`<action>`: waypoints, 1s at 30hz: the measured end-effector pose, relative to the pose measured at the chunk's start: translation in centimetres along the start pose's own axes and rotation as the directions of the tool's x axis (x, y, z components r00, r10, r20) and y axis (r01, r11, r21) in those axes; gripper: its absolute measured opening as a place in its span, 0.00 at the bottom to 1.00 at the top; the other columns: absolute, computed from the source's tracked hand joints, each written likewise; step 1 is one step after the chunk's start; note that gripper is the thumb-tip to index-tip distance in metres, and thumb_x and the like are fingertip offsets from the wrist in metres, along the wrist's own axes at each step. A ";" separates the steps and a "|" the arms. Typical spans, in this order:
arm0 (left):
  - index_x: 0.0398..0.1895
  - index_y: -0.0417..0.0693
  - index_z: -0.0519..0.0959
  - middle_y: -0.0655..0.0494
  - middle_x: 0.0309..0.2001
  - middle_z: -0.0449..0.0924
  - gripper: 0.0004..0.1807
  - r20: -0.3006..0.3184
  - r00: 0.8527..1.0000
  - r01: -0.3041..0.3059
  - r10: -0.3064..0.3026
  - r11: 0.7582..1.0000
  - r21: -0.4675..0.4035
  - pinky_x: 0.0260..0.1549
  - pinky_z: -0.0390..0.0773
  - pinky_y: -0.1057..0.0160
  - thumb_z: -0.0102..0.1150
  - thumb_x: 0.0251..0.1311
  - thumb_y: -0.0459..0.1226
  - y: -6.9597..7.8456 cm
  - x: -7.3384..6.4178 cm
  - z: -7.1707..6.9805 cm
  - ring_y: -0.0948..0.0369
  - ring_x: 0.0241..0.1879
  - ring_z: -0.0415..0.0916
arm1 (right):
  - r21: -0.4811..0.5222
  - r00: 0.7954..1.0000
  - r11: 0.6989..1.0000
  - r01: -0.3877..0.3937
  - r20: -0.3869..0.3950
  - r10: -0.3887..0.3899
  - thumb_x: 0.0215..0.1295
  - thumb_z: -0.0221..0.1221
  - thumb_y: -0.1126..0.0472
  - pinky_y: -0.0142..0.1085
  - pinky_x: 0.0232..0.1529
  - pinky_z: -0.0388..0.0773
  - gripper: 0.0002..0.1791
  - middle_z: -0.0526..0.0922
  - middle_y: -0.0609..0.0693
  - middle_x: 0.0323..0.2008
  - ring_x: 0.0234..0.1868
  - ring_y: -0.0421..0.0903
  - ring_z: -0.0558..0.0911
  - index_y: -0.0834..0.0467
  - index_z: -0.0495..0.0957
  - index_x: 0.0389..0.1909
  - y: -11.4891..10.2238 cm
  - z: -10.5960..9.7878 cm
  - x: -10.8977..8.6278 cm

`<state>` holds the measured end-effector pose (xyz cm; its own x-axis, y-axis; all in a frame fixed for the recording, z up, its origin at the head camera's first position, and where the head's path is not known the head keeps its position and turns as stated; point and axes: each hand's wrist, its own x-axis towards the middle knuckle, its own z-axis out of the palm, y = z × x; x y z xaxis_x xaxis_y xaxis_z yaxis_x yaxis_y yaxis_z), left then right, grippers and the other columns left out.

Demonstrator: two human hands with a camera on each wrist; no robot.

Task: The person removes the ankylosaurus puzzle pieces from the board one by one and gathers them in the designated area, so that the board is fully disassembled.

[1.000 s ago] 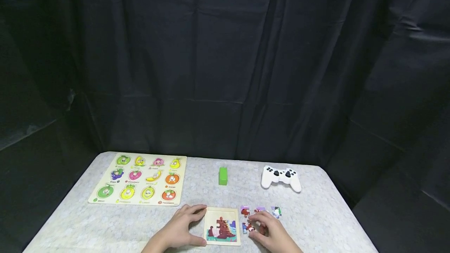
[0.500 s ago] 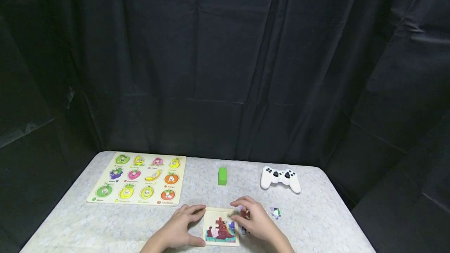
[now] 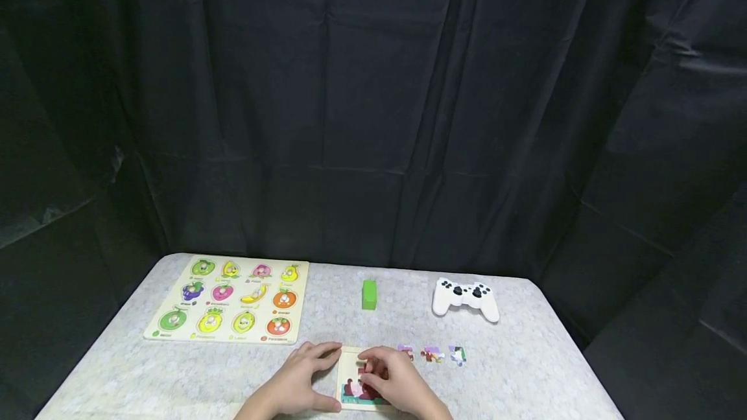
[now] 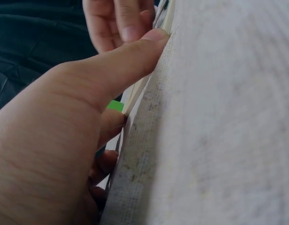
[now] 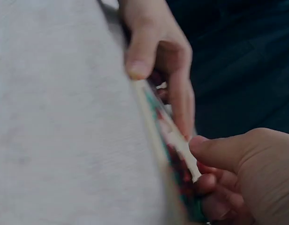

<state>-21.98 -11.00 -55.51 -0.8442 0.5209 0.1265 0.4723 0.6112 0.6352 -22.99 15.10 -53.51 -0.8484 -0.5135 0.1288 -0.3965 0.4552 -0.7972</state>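
Observation:
My left hand (image 3: 300, 378) holds the left side of a small wooden jigsaw tray (image 3: 345, 363), thumb at the near corner and index finger at the far one. In the left wrist view its thumb (image 4: 130, 61) presses on the tray's edge. Over the tray, my right hand (image 3: 399, 381) pinches a reddish puzzle piece (image 3: 369, 366), mostly hidden by the fingers. Fitted dinosaur pieces (image 3: 353, 389) fill the tray's lower part; the hand covers its right side. Just right of the tray lie loose puzzle pieces (image 3: 433, 354).
A fruit peg puzzle board (image 3: 265, 336) lies at the back left. Beyond the tray stands a green block (image 3: 369, 295), and a white game controller (image 3: 465, 299) is at the back right. A black curtain (image 3: 373, 115) hangs behind the table.
My right hand has taken up a puzzle piece from beside the tray and moved left over the tray with it. The left hand has stayed at the tray's left side.

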 end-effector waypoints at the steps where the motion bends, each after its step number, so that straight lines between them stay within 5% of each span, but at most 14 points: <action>1: 0.75 0.44 0.75 0.56 0.77 0.71 0.54 0.001 1.000 -0.001 0.001 1.000 -0.001 0.66 0.70 0.48 0.79 0.47 0.63 0.1 -0.1 0.0 0.61 0.62 0.68 | 0.009 1.000 1.000 -0.002 0.001 0.002 0.69 0.69 0.65 0.27 0.30 0.76 0.12 0.81 0.42 0.33 0.28 0.30 0.76 0.63 0.85 0.51 0.1 0.2 -0.1; 14: 0.74 0.44 0.75 0.56 0.76 0.71 0.54 0.003 1.000 0.004 -0.004 1.000 -0.009 0.65 0.70 0.48 0.79 0.47 0.63 0.2 -0.2 0.1 0.64 0.60 0.67 | -0.093 0.997 0.993 0.070 -0.033 -0.073 0.69 0.69 0.63 0.27 0.31 0.75 0.09 0.79 0.41 0.34 0.30 0.28 0.72 0.60 0.87 0.47 1.4 1.2 -0.5; 30: 0.74 0.41 0.75 0.56 0.76 0.71 0.53 0.010 1.000 -0.009 0.009 1.000 -0.029 0.62 0.71 0.53 0.80 0.48 0.62 0.0 -0.1 0.1 0.68 0.56 0.66 | -0.051 0.998 0.997 0.054 -0.030 -0.056 0.70 0.69 0.61 0.28 0.30 0.74 0.06 0.80 0.42 0.34 0.30 0.30 0.73 0.56 0.88 0.45 1.2 0.9 -0.5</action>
<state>-21.89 -10.99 -55.58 -0.8374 0.5321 0.1247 0.4721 0.5894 0.6555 -22.71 15.28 -55.06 -0.8351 -0.5159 0.1908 -0.4593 0.4632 -0.7579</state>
